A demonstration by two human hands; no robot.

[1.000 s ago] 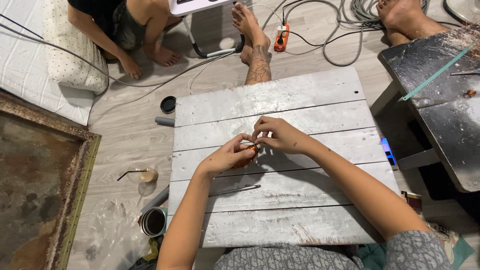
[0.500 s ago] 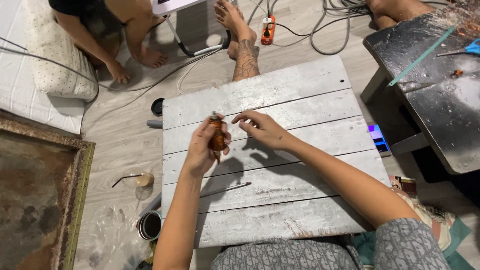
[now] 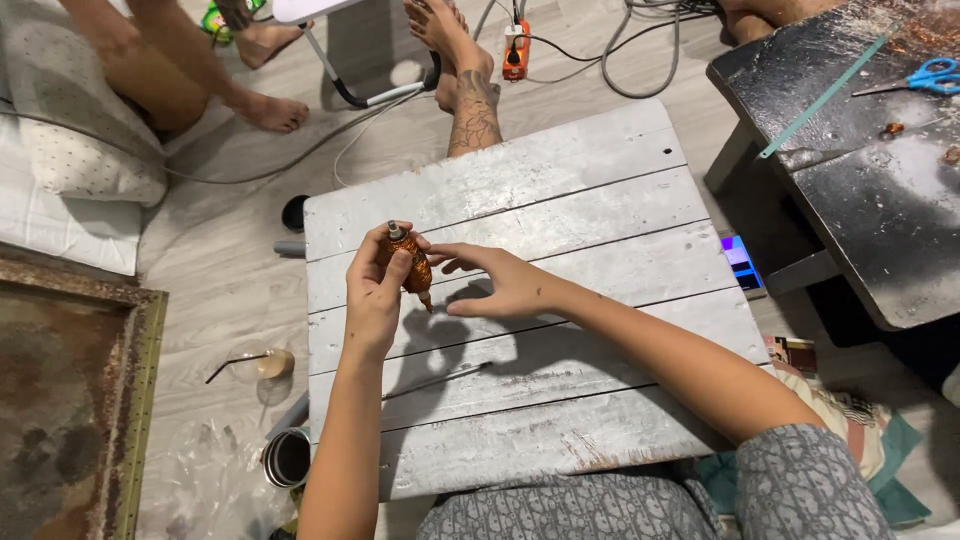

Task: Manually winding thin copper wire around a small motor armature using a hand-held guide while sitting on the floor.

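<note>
While left hand (image 3: pixel 375 290) grips copper-coloured tool (image 3: pixel 410 264), right hand (image 3: pixel 500 283) open.

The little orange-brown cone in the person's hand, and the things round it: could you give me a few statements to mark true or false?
1. The left hand holds the orange-brown cone upright above the grey plank table. True.
2. The right hand grips the cone too. False: it is open, fingers spread, beside the cone and apart from it.
3. A thin dark stick lies on the table nearer the person than the hands. True.
4. Blue-handled scissors lie on the grey plank table. False: they lie on the dark table to the right.
5. A tattooed foot rests at the table's far edge. True.
</note>
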